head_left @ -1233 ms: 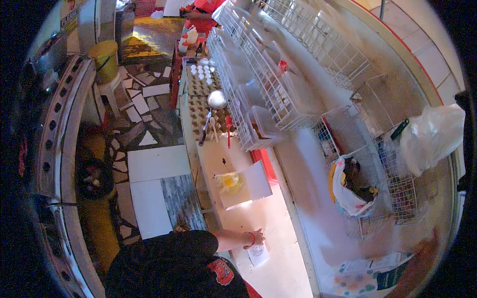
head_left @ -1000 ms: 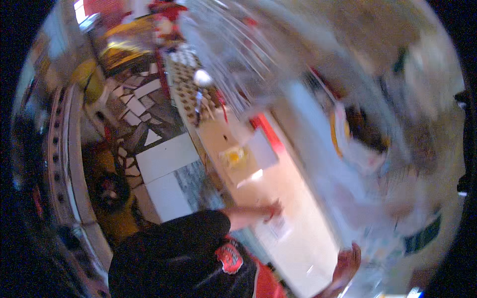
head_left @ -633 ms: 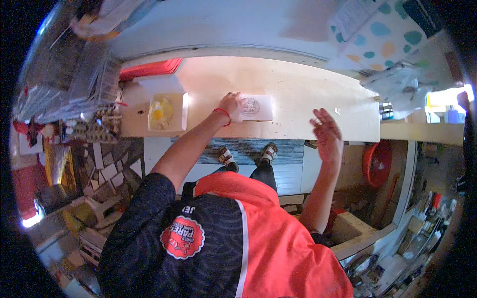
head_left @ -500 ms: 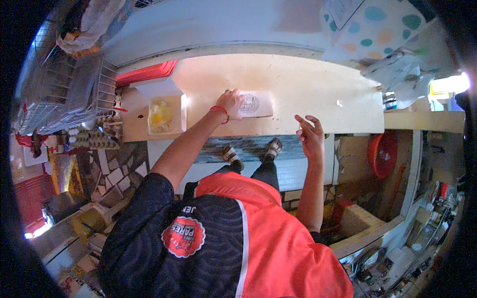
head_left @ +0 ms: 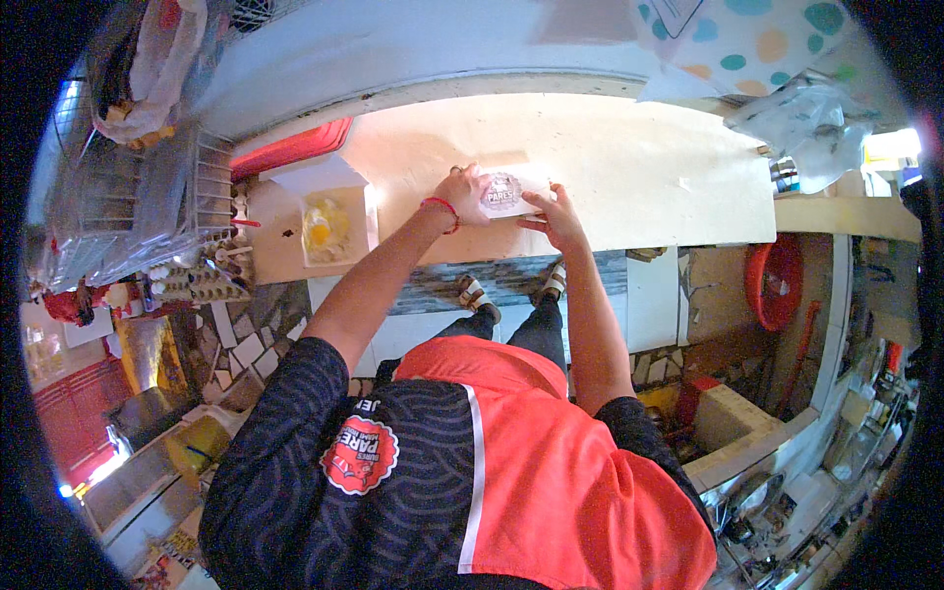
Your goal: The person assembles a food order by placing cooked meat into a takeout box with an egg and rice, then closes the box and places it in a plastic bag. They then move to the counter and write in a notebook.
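A closed white paper food box [head_left: 504, 196] with a round printed emblem on its lid lies on the pale counter, a little tilted. Its left end is gripped by my left hand [head_left: 458, 195], which has a red bracelet at the wrist. My right hand [head_left: 557, 218] holds the right end, thumb low and fingers along the edge. Whether anything thin is also between the right fingers cannot be made out. To the left stands an open white box [head_left: 371, 214] containing food topped with a fried egg [head_left: 320, 232].
A red tray [head_left: 295, 147] leans at the counter's back left. Wire racks [head_left: 211, 182] and egg cartons [head_left: 197, 283] stand at the left edge. Clear plastic bags [head_left: 811, 128] hang over the right end, and a red basin [head_left: 774, 285] sits below it.
My right hand has come left and up from the counter's front edge onto the box's right end. The left hand stays on the box, which is now slightly tilted.
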The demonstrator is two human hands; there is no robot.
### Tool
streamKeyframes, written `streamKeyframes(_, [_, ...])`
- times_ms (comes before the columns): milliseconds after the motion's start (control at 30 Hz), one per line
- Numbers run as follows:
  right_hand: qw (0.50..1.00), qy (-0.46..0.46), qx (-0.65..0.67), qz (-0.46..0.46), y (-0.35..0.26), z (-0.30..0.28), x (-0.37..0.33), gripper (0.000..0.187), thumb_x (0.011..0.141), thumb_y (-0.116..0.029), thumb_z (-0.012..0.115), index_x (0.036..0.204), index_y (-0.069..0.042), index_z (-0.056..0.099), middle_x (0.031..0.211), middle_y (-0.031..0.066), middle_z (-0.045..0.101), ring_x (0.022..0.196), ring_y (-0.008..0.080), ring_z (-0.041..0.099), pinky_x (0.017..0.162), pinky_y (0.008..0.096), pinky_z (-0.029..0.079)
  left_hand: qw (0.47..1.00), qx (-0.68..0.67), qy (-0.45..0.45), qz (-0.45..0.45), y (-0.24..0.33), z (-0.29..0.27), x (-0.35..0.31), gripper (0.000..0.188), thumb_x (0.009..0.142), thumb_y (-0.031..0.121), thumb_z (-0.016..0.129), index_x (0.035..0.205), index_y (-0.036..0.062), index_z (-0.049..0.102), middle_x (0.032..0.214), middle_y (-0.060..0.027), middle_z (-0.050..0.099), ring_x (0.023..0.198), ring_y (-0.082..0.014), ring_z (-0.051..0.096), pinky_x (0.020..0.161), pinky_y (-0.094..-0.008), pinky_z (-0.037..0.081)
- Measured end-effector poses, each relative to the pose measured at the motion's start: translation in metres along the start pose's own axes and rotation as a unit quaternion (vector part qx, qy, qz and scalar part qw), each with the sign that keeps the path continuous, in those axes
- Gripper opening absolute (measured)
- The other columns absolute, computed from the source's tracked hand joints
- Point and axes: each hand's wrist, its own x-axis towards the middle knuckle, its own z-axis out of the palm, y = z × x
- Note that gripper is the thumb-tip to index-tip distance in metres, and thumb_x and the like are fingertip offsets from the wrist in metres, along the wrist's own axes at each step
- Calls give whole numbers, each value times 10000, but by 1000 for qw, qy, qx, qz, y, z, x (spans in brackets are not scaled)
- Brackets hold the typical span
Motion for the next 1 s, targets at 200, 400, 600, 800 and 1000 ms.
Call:
streamKeyframes(200, [999,20,-14,-27,14,1,12,685,793,-67,714,1289,-39,243,1101,170,551,932,288,628,707,448,609,985,75,156,26,18,4,-11,678,597,461,792,1110,65,592,1277,-242,500,1152,-366,517,981,-420,431])
streamKeyframes(400, [999,3,-11,-32,22,-2,19,640,802,-86,690,1294,-99,281,1158,141,538,953,268,621,709,427,605,923,-367,26,-112,61,22,52,533,784,455,689,1104,42,579,1019,-209,656,934,-316,649,839,-411,514])
streamKeyframes(600, [997,46,-27,-59,32,3,6,621,822,-94,690,1308,-137,306,1160,98,556,953,222,616,689,384,587,851,-485,-142,-144,61,13,102,354,870,328,625,1104,68,569,844,-102,621,714,-189,610,628,-348,510])
streamKeyframes(800, [994,64,-58,-73,22,2,-1,647,802,-80,725,1302,-111,315,1095,112,597,931,226,624,669,375,582,686,-687,-63,-234,19,3,140,179,890,153,576,1031,54,628,827,-94,631,524,-112,491,443,-265,418])
streamKeyframes(1000, [993,66,-56,-76,20,-5,6,631,790,-72,730,1293,-120,351,1067,106,613,891,216,633,654,366,571,734,-581,-112,-334,-45,33,123,161,864,133,608,921,84,750,674,-38,659,576,-147,582,500,-279,462])
